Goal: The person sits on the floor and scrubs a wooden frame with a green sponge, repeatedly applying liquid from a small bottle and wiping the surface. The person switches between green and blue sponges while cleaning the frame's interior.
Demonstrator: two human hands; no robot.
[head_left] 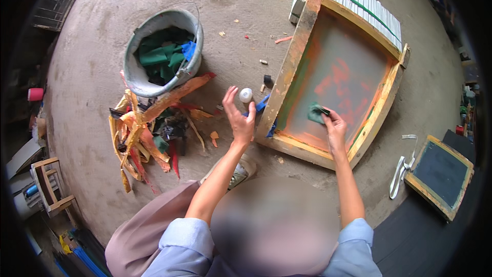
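The right hand (pixel 334 125) presses a wadded green rag (pixel 316 113) onto the mesh near the lower edge of the wood-framed printing screen (pixel 338 72) lying on the concrete floor (pixel 241 41), while the left hand (pixel 239 118), fingers curled, holds a small white bottle (pixel 246 95) just beyond the frame's left edge.

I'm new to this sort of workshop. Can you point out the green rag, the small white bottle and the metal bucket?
green rag (pixel 316 113): head view, on its bunched middle.
small white bottle (pixel 246 95): head view, on its cap.
metal bucket (pixel 134 74): head view, on its near wall.
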